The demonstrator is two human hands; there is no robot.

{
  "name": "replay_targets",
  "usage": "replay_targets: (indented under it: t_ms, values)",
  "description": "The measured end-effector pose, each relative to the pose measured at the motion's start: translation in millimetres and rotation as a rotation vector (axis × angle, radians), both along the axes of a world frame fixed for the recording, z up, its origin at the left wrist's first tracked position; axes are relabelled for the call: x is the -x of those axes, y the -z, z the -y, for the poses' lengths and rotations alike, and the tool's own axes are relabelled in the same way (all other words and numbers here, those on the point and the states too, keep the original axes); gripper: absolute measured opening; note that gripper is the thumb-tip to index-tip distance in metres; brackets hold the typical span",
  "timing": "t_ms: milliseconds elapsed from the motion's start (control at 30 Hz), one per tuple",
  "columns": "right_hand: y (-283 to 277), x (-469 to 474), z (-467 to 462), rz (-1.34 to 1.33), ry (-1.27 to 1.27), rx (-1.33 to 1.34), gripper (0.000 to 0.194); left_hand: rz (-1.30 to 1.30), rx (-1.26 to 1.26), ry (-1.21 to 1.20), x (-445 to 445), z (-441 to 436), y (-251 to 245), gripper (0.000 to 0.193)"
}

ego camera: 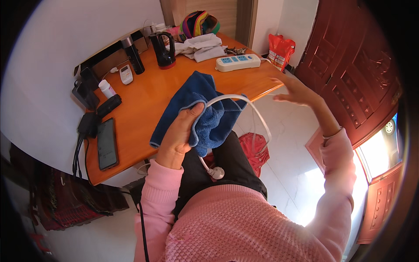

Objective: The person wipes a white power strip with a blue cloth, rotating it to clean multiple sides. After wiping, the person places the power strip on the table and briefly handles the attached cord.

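Note:
My left hand grips a blue microfibre cloth together with a white power cable, over the near edge of the wooden desk. The cable loops up out of the cloth and down to the right; its white plug dangles below, over my lap. My right hand is raised off the desk's right corner, fingers apart, holding nothing. Beyond the cloth, a white power strip with blue sockets lies on the desk.
On the desk are a phone, a white bottle, a remote control, a black flask, a black kettle and white cloths. A red bag stands by the wall; red fabric lies on the floor.

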State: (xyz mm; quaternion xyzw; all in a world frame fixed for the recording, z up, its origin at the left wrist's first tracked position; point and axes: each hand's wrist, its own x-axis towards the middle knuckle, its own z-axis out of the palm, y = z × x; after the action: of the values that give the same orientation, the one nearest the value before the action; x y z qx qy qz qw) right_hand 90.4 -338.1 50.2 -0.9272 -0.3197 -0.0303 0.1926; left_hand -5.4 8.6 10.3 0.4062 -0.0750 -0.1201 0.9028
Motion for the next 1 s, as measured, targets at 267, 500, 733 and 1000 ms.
replay_targets:
  t_ms: [267,500,733,1000]
  values:
    - [-40,34,-147,0.351,-0.295,-0.107,0.019,-0.017,0.035,-0.097,-1,-6,-12,0.033]
    - [-52,-46,-100,0.713,0.067,0.08,0.02,-0.15,0.118,-0.184,-14,-26,-7,0.025]
    - [-24,-83,-78,0.695,0.234,0.092,0.017,-0.053,0.132,-0.001,-16,-41,-1,0.016]
    - [3,-115,-72,0.137,0.016,0.231,0.076,-0.105,0.335,-0.085,-26,-36,-1,0.026]
